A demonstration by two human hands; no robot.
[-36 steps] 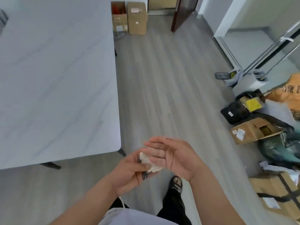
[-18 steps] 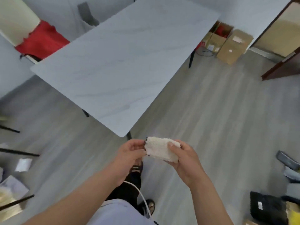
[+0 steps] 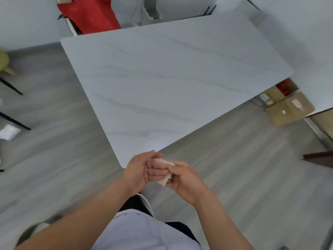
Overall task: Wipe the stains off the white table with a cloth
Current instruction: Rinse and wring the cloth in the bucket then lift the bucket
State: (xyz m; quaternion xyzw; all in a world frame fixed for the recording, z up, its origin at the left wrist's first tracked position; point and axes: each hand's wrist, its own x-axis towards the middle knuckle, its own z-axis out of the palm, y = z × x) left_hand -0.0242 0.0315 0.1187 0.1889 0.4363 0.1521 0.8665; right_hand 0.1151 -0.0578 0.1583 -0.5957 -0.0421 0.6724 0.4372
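Note:
A white marble-look table [image 3: 167, 82] with faint grey veins fills the middle of the view, its near corner just ahead of my hands. A small folded cream cloth [image 3: 163, 180] sits between both hands, mostly hidden. My left hand [image 3: 142, 170] cups the cloth with its fingers curled over it. My right hand [image 3: 183, 177] grips the cloth's right side. Both hands hover above the floor, just short of the table corner. No stains are plain on the blurred tabletop.
Grey wood floor surrounds the table. A red cloth [image 3: 90, 13] hangs over a chair behind the far left corner. Cardboard boxes [image 3: 288, 107] stand on the floor to the right. Black chair legs [image 3: 12, 87] and a green seat [image 3: 3, 61] are at far left.
The view has swung left, bringing the table to the centre and closer. The cloth, held stretched between both hands half a second ago, is now bunched between them.

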